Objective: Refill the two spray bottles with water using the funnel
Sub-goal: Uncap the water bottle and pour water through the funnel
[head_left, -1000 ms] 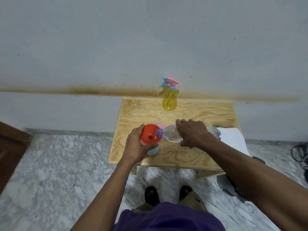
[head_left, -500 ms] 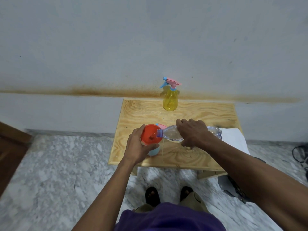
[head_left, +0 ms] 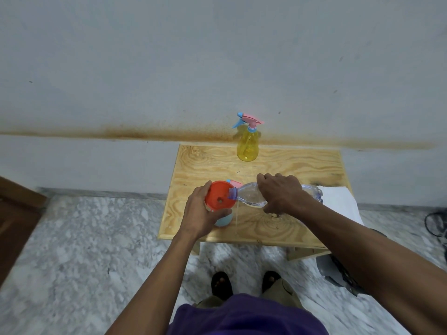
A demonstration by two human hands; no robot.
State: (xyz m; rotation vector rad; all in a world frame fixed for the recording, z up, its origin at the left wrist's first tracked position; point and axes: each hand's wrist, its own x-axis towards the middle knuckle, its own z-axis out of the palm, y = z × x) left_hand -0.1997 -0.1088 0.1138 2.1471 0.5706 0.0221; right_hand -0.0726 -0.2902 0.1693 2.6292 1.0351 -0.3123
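A brown wooden panel (head_left: 14, 213) is seen at the far left, above a marbled floor (head_left: 84, 250). Next, the left hand (head_left: 202, 213) is curled round the orange funnel (head_left: 219, 195), which is seated upright, mouth upward, in a pale blue spray bottle (head_left: 225, 220) near the front left of the wooden table (head_left: 290, 163). Only the lower body of this bottle is visible beneath the hand. A pink and blue sprayer head (head_left: 233, 183) is partly seen just behind the funnel. A clear plastic water bottle (head_left: 249, 195) is held almost horizontal, its long axis running left to right, its blue neck pointing left and resting over the funnel's rim. A thin stream of water is seen falling just right of the funnel, beside the blue bottle. The right hand (head_left: 281, 192) is wrapped over the middle of the water bottle. Farther back, a yellow spray bottle (head_left: 248, 146) stands upright near the wall, capped, its nozzle pointing left. A white sheet (head_left: 338, 201) lies at the table's right edge. Dark cables (head_left: 435, 223) are visible on the floor at the far right.
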